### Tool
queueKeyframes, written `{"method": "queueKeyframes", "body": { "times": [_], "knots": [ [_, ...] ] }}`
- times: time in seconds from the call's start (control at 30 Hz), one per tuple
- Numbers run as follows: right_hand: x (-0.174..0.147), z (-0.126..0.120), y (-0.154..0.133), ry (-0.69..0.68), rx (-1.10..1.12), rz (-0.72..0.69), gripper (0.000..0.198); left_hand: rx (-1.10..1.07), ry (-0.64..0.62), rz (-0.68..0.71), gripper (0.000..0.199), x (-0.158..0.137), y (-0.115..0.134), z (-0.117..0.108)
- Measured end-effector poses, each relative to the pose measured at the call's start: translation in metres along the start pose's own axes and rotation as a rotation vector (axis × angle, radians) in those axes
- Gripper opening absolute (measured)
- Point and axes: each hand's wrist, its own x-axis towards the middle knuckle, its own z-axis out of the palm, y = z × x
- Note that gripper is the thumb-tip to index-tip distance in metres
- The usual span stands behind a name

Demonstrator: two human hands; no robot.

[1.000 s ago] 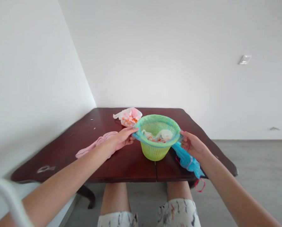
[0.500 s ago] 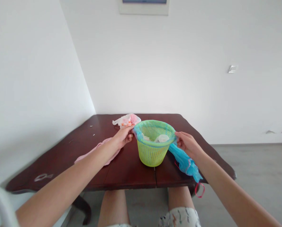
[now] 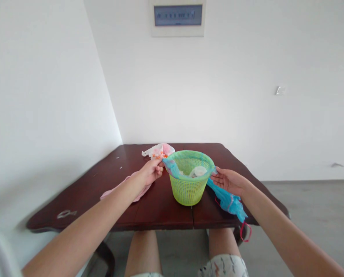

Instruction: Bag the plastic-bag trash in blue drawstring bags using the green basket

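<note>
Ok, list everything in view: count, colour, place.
Basket: one, yellow-green, on table
Film: one, bluish, over basket's rim
Plastic: count unclear, whitish, inside basket
Bundle: one, blue, pink-looped, right of basket
Bag: one, white-orange, behind basket's left
Cloth: one, pink, left of basket
Table: one, maroon, centre
Bits: few, whitish, table's left
Panel: one, white-framed, top centre
Wall plate: one, white, right side
Walls: two, white, left and ahead
Floor: one, grey, below
Bar: one, white, lower left
Shorts: one, patterned white, bottom
Legs: two, below table
Left hand: one, holding film
Right hand: one, holding film
</note>
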Motion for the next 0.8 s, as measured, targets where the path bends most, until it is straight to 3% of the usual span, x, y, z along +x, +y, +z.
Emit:
{"method": "queueKeyframes", "body": {
  "times": [0.17,0.3,0.4,0.57,0.67,0.8],
  "knots": [
    [-0.006,0.004,-0.002,-0.031,0.017,-0.028,0.025,0.084,0.024,0.039,0.020,-0.007,-0.001,0.012],
    [-0.010,0.004,-0.007,-0.039,0.031,-0.030,0.032,0.115,-0.016,0.061,0.019,-0.013,-0.005,0.016],
    [-0.013,0.000,-0.005,-0.051,0.010,-0.044,0.028,0.151,-0.049,0.078,0.028,-0.018,-0.013,0.015],
    [-0.019,-0.008,0.007,-0.063,-0.024,-0.091,0.018,0.505,-0.170,0.366,0.042,-0.026,-0.033,0.009],
    [-0.022,-0.012,0.014,-0.070,-0.014,-0.105,0.016,0.674,-0.099,0.563,0.052,-0.033,-0.038,0.007],
    [-0.025,-0.016,0.017,-0.079,-0.007,-0.117,0.009,0.990,-0.031,0.707,0.071,-0.048,-0.034,0.012]
  ]
}}
